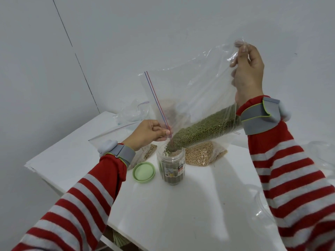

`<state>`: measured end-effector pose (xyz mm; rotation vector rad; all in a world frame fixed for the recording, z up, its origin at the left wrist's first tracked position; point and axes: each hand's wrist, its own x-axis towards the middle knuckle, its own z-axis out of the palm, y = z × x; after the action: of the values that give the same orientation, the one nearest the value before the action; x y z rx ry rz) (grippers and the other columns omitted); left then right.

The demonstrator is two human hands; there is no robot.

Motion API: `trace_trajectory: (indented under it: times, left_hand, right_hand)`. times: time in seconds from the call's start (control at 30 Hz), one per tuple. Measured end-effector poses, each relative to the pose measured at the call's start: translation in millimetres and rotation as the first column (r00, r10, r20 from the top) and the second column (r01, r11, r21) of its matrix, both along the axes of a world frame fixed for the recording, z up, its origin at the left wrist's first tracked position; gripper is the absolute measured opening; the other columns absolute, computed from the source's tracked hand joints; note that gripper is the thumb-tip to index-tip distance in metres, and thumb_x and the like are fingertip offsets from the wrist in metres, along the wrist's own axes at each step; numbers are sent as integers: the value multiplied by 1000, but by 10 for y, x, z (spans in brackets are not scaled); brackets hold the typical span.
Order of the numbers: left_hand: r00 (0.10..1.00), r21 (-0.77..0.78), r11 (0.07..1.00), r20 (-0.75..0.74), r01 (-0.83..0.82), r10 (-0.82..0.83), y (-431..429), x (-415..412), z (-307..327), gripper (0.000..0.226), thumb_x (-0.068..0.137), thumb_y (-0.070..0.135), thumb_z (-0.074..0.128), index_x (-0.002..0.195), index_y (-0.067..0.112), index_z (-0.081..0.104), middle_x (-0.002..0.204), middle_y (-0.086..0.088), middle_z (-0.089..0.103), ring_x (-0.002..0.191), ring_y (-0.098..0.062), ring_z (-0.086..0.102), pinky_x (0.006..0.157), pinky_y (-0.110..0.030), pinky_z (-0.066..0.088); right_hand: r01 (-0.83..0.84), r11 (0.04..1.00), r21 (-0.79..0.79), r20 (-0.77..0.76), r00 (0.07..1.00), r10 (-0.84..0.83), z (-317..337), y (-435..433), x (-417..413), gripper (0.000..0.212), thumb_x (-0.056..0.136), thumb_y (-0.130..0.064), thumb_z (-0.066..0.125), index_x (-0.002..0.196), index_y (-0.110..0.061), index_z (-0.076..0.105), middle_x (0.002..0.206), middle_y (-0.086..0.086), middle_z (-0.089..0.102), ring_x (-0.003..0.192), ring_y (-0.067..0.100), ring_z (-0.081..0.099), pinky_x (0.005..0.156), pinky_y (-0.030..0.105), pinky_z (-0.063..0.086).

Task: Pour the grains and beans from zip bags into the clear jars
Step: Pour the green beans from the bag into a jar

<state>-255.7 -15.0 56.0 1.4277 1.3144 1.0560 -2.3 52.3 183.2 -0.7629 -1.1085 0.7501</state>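
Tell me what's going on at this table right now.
A person is pouring green beans from a zip bag into a clear jar on the white table. The left hand pinches the bag's zip corner over the jar's mouth, and the right hand holds the far end high. The jar holds some beans. Its green lid lies beside it, and a bag of yellow beans lies behind.

White table (163, 214), white wall (163, 24) behind its far edge, thin dark seam (72, 46) running down the wall toward the table's far left corner
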Motion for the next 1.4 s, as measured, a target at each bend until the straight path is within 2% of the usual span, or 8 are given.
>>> trace_trajectory:
  times: [0.23,0.67,0.83,1.4]
  left_hand:
    - [1000,-10,1000,10,-3,4,-15,-1,14,22,88,1,68,109,-4,66,94,-13,75,85,-15,73,75,-22,59]
    - [1000,-14,1000,8,-9,9,-25,8,25,24,88,0,67,111,-6,65,100,-15,74,83,-13,73,76,-22,59]
    - [1000,-12,1000,4,-9,9,-19,0,23,25,87,1,67,111,-6,65,102,-18,73,87,-17,73,80,-26,59]
    - [1000,-4,1000,-4,-6,6,-32,-2,34,26,87,3,68,111,-7,65,104,-20,72,91,-20,72,80,-25,59]
  right_hand:
    - [-3,1000,9,-3,1000,3,12,9,-1,22,104,-31,43,104,-26,64,64,-11,48,56,3,39,53,11,32]
    - [-4,1000,0,5,1000,4,20,-27,14,21,105,-31,43,104,-27,64,63,-13,48,55,2,38,51,12,31]
    - [-6,1000,6,7,1000,6,28,-28,12,21,105,-30,43,104,-26,64,66,-13,49,55,1,38,53,10,32]
    - [-6,1000,16,18,1000,5,58,-37,5,22,104,-31,43,103,-27,64,62,-13,48,55,2,38,53,11,31]
